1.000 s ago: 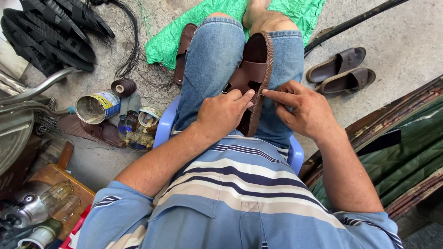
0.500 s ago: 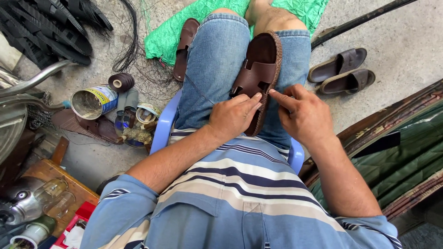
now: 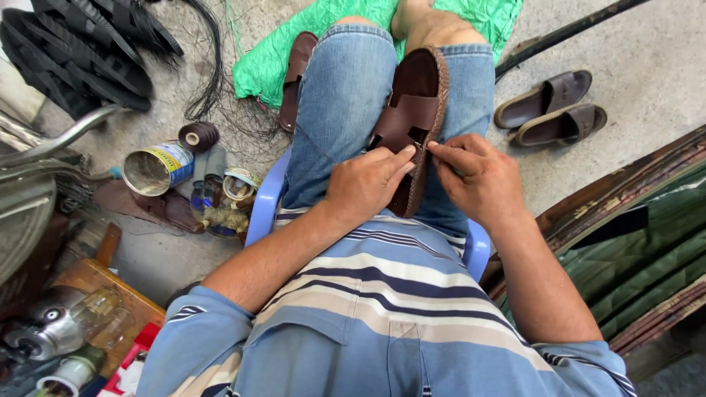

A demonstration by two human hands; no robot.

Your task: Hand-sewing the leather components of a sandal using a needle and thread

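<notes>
A seated person holds a brown leather sandal (image 3: 413,121) on the lap, lying along the right thigh of a pair of blue jeans (image 3: 340,110), toe end pointing away from the body. The left hand (image 3: 365,184) rests on the near part of the sandal, fingers curled and pressed against the strap and sole edge, steadying it. The right hand (image 3: 476,176) meets it at the sandal's right edge, thumb and forefinger pinched together on something too fine to identify, possibly thread or a needle. The sandal appears sound in shape: a wide crossed strap over the middle, a smooth dark footbed, and a line of stitching or braid running round the sole rim. Judged from this, the rim stitching looks complete along the far and right side, while the work in hand sits at the near right edge beside the strap; how much remains there cannot be told. A second brown sandal (image 3: 296,77) lies on the floor beside the left leg, partly on a green cloth (image 3: 294,51), apparently not in hand. On the floor to the left stand an open tin can (image 3: 158,167), a spool of dark thread (image 3: 198,136) and small jars (image 3: 239,184). A pair of grey slippers (image 3: 551,106) lies on the floor to the right, well apart.
</notes>
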